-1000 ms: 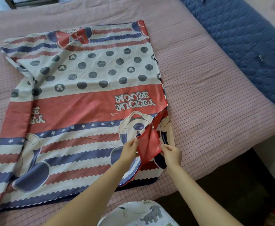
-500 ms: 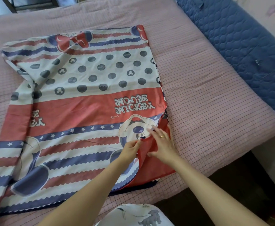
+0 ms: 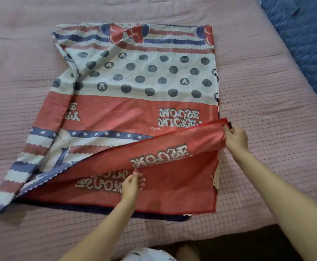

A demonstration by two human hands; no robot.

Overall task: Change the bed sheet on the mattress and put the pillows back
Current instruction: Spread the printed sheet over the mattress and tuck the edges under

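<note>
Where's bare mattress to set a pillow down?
Bare pink cover runs right of the folded sheet up to the blue quilt, plus strips above and left of the sheet. Crowded near edge: left hand and right hand hold the sheet's flap.

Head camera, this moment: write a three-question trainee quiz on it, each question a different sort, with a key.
1. True or false: the right hand grips the edge of the red layer of the folded printed sheet.
2. Multiple choice: the left hand is
A. lifted clear of the bed
B. at the raised red layer's lower edge, over the layer beneath
C. on the blue quilt
3. Fill in: the printed sheet lies on a ____ checked cover.

Key: 1 true; 2 B; 3 pink.
</note>
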